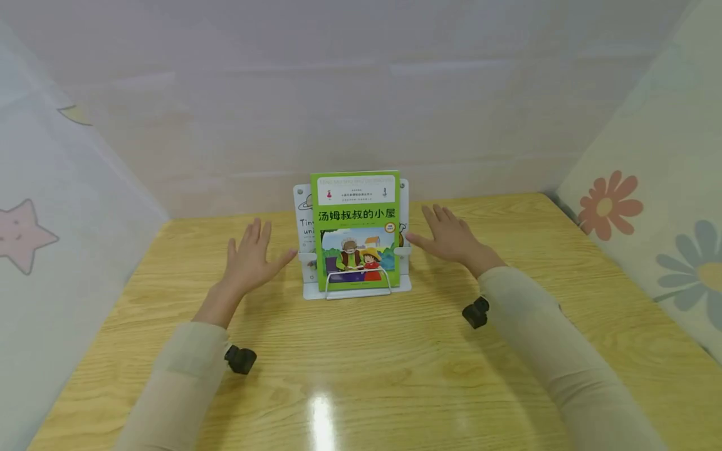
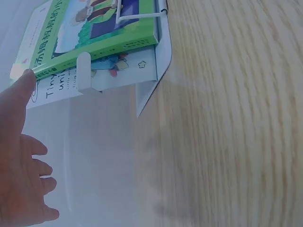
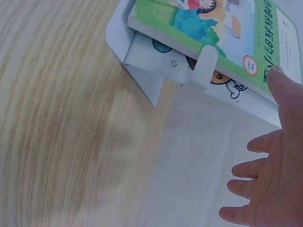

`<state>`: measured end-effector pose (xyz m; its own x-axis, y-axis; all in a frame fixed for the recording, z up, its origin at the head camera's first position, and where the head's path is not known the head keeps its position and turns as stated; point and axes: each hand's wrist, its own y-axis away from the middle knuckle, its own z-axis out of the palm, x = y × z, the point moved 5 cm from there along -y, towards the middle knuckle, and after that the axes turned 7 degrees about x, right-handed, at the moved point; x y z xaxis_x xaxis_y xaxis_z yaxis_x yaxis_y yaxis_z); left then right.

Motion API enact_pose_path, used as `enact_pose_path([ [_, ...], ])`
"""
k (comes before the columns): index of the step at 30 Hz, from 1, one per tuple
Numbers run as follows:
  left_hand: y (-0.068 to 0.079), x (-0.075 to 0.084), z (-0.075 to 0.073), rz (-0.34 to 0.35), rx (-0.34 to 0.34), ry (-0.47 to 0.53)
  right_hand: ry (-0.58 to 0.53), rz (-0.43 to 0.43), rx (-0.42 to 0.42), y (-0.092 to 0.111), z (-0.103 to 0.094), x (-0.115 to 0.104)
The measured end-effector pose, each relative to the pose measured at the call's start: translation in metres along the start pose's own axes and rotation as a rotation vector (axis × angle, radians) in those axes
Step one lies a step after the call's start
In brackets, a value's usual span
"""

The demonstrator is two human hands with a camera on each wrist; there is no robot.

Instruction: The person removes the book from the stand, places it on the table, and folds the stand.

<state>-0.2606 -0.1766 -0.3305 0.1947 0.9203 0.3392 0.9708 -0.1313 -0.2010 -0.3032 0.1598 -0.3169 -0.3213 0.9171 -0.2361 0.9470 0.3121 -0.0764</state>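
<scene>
Left hand point(image 1: 249, 263) and right hand point(image 1: 449, 240), both outspread, flank a book point(image 1: 358, 216) mostly hiding its stand point(image 1: 312, 290)

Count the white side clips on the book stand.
2: the left clip and right clip on the white stand, one each side of the green book. More may hide behind it.

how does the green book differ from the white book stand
Colour: the green book has a green cover with a colourful picture, while the white book stand is mainly white with small printed drawings.
Size: the book is narrower; the stand's back panel shows past both its sides.
Height: the book's top edge rises above the stand's panel.
Shared: both stand up facing the head camera, and both carry printed lettering.
</scene>
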Motion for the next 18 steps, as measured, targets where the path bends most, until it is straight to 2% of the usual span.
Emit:
enact_pose_path([
  [7,-0.004,0.008,-0.006,0.005,0.101,0.132,-0.122,0.019,0.087,-0.004,-0.008,-0.008],
  [14,-0.005,0.017,-0.008,-0.084,0.167,0.323,-0.271,0.049,0.229,-0.004,-0.013,-0.016],
  [18,-0.004,0.021,-0.008,-0.101,0.224,0.408,-0.361,0.051,0.316,-0.003,-0.013,-0.021],
])
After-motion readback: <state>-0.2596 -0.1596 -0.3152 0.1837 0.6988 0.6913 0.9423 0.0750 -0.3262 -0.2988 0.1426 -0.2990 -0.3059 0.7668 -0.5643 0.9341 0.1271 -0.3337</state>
